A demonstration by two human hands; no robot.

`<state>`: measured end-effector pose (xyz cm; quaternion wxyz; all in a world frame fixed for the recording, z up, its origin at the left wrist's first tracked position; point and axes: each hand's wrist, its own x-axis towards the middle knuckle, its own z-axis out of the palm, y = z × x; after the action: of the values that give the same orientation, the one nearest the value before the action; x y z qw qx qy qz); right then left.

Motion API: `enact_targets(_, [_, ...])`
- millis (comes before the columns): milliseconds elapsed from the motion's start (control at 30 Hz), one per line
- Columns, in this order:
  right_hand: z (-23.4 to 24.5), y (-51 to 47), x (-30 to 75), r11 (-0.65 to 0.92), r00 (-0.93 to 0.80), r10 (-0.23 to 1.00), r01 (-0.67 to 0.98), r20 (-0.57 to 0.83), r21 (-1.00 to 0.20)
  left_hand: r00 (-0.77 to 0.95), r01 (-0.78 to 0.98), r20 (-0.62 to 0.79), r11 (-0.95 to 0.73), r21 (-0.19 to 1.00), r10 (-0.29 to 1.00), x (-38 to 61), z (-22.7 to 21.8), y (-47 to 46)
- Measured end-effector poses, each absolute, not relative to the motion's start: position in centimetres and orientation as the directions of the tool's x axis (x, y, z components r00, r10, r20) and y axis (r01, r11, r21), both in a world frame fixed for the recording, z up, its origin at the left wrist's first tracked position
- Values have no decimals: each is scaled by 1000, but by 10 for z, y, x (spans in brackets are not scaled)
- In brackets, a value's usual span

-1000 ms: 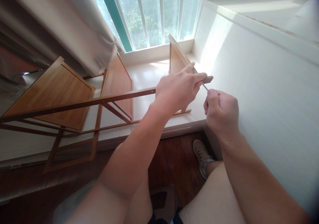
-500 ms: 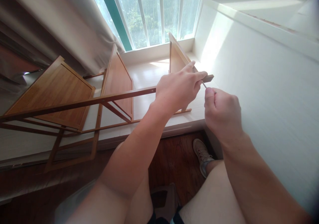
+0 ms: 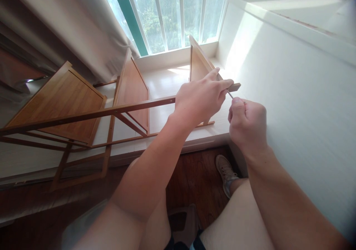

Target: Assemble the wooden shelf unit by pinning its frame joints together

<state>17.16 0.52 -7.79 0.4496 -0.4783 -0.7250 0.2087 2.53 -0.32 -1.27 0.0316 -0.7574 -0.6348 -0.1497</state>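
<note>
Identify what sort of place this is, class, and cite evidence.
Probably a window nook in a home: a long beige fabric curtain, a white-barred glass window with greenery outside, and a dark reddish-brown wooden floor.

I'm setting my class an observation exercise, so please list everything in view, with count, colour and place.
Rack: 1, brown, left to middle
Panels: 3, brown, in the rack
Rod: 1, metallic grey, in the right fist
Curtain: 1, beige, upper left
Window bars: several, white, top middle
Post: 1, green, left of the bars
Ledge: 1, white, below the window
Wall: 1, white, right
Floor: 1, dark brown, below
Box-like thing: 1, pale, bottom middle
Shoe: 1, pale, on the floor
Legs: 2, bare, bottom
Left hand: 1, bare, on the rack
Right hand: 1, bare, around the rod
</note>
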Motion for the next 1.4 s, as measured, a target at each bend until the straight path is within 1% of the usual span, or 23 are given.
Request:
enact_targets(133, [-78, 4, 168, 399, -98, 914, 393, 394, -828, 146, 972, 269, -189, 141, 952, 25, -14, -3])
enact_targets(267, [-75, 3, 162, 260, -65, 965, 166, 252, -951, 153, 970, 286, -199, 141, 946, 25, -15, -2])
enact_targets(367, [-72, 1, 158, 155, -102, 983, -13, 155, -988, 149, 970, 282, -195, 145, 948, 25, -15, -2])
enact_targets(433, [-71, 0, 158, 121, -120, 985, -57, 128, -991, 148, 970, 278, -194, 147, 949, 25, -15, -2])
enact_targets(500, [-71, -2, 159, 133, -107, 985, -8, 134, -991, 148, 970, 276, -194, 147, 950, 25, -15, -2])
enact_targets(633, [-73, -3, 163, 203, -85, 978, 165, 192, -965, 143, 971, 272, -189, 150, 952, 26, -15, -2])
enact_targets(900, [-70, -2, 168, 247, -124, 967, 252, 222, -935, 152, 967, 288, -202, 153, 946, 24, -17, 0])
enact_targets(967, [-67, -3, 169, 226, -148, 969, 223, 196, -948, 160, 966, 287, -210, 152, 944, 24, -17, 0])
enact_targets(1100, [-62, -7, 171, 99, -213, 972, -18, 101, -995, 169, 965, 284, -216, 146, 944, 23, -18, 0])
enact_targets(1167, [-62, -8, 172, 84, -218, 971, -63, 96, -994, 175, 965, 290, -223, 139, 941, 23, -18, 0])
enact_targets(1267, [-67, -7, 173, 142, -162, 977, 22, 136, -990, 184, 964, 302, -231, 131, 936, 22, -19, 0])
enact_targets(1400, [-74, -2, 175, 249, -159, 964, 245, 214, -937, 190, 963, 306, -238, 126, 933, 22, -19, 0])
